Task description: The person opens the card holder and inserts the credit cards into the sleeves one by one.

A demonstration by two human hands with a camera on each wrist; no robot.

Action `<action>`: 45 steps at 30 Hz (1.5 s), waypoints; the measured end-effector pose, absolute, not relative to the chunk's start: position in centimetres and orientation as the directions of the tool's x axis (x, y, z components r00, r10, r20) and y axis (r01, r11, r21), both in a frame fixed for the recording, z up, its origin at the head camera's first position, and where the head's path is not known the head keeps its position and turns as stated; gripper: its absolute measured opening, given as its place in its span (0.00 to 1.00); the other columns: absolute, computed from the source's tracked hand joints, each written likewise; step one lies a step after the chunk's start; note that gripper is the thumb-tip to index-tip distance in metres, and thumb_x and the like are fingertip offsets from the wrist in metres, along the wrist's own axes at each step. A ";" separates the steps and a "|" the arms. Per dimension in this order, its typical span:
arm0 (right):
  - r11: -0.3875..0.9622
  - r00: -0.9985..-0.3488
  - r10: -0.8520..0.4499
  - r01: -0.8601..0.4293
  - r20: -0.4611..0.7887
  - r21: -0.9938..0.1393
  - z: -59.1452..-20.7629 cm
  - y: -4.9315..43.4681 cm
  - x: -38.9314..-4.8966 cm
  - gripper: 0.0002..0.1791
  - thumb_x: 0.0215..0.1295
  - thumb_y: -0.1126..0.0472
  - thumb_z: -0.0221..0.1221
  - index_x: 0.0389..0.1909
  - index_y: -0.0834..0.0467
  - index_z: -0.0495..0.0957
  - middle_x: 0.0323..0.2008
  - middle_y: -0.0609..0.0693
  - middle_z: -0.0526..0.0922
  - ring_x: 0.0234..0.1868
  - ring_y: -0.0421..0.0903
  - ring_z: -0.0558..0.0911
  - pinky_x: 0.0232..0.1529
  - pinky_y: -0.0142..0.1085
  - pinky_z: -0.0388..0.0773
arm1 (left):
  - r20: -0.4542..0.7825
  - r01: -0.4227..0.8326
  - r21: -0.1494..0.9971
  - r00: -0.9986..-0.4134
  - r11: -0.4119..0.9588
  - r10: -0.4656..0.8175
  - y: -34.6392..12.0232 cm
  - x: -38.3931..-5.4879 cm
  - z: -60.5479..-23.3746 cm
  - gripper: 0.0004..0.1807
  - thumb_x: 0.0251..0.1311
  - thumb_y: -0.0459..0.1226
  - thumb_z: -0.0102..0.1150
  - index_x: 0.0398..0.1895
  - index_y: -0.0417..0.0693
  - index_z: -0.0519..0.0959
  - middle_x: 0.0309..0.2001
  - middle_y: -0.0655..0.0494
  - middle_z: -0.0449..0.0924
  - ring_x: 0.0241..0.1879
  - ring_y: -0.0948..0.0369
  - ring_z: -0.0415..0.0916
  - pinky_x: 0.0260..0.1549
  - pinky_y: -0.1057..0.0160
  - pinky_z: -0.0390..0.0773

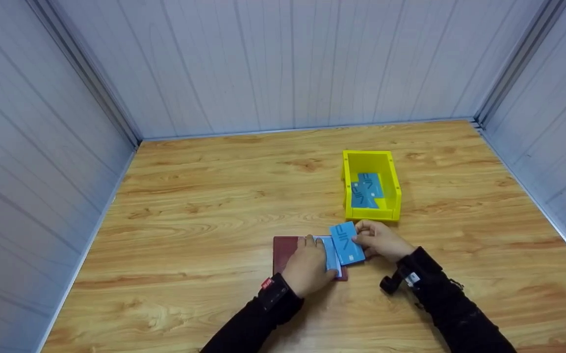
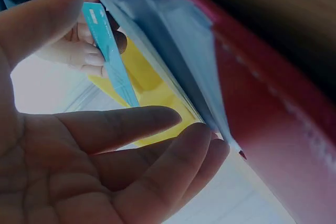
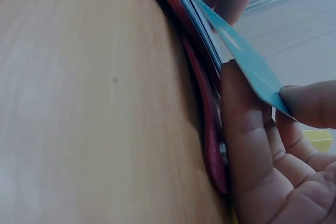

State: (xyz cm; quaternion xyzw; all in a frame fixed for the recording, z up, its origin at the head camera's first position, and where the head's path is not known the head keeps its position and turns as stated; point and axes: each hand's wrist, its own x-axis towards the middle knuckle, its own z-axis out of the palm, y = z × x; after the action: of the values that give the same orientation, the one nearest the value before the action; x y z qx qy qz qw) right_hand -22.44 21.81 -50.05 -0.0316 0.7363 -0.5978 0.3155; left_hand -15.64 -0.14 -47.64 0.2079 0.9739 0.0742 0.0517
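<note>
My right hand [image 1: 382,240] pinches a blue card [image 1: 346,243] marked "VIP" between thumb and fingers. The card is tilted over the right side of an open dark red card holder [image 1: 283,251] on the table. Clear bluish sleeves [image 2: 181,40] stand between its covers in the left wrist view. My left hand [image 1: 307,267] lies over the middle of the holder, its fingers extended and fingertips at the edges of the sleeves. In the right wrist view the card [image 3: 247,56] slants close beside the sleeve edges; whether its far end is inside one I cannot tell.
A yellow bin [image 1: 372,214] stands just beyond my right hand, with a few blue VIP cards [image 1: 364,192] lying in it. The wood-grain table [image 1: 190,206] is bounded by pale panel walls [image 1: 273,63] at the back and both sides.
</note>
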 end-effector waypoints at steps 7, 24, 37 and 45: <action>0.289 -0.802 -0.414 0.333 -0.431 -0.898 -50.0 21.8 -22.4 0.06 0.71 0.63 0.53 0.45 0.60 0.68 0.31 0.46 0.82 0.30 0.39 0.80 0.32 0.32 0.80 | -0.027 0.395 0.137 -0.915 0.908 0.402 0.3 -15.3 -48.0 0.53 0.49 0.66 0.64 0.61 0.26 0.71 0.59 0.31 0.75 0.60 0.43 0.70 0.60 0.54 0.74; 0.180 -0.803 -0.450 0.348 -0.391 -0.920 -50.5 22.2 -22.4 0.05 0.72 0.63 0.52 0.44 0.59 0.68 0.34 0.45 0.82 0.34 0.38 0.82 0.35 0.32 0.82 | -0.148 0.295 0.408 -0.913 0.864 0.381 -1.2 -14.8 -46.4 0.42 0.63 0.52 0.58 0.68 0.27 0.62 0.66 0.31 0.68 0.68 0.45 0.66 0.69 0.50 0.64; 0.216 -0.799 -0.429 0.362 -0.421 -0.907 -50.1 22.1 -22.5 0.08 0.70 0.64 0.54 0.46 0.61 0.68 0.32 0.45 0.81 0.32 0.39 0.80 0.33 0.32 0.81 | -0.099 0.164 0.682 -0.945 0.712 0.313 -4.8 -14.6 -45.6 0.38 0.62 0.32 0.49 0.73 0.27 0.51 0.51 0.33 0.80 0.31 0.61 0.73 0.29 0.65 0.73; 0.252 -0.801 -0.423 0.344 -0.423 -0.904 -49.4 21.4 -22.3 0.11 0.68 0.65 0.57 0.47 0.62 0.68 0.30 0.44 0.83 0.31 0.38 0.81 0.34 0.31 0.82 | -0.121 0.034 0.842 -0.961 0.539 0.250 -8.6 -16.5 -46.8 0.35 0.62 0.30 0.49 0.72 0.25 0.53 0.40 0.47 0.79 0.36 0.59 0.77 0.39 0.59 0.80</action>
State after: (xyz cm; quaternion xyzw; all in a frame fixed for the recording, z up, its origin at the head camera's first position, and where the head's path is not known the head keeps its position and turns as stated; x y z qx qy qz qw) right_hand -22.28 21.41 -49.36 -0.0271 0.7263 -0.6109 0.3139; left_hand -16.48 -8.64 -46.79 0.0815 0.8697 0.4733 0.1141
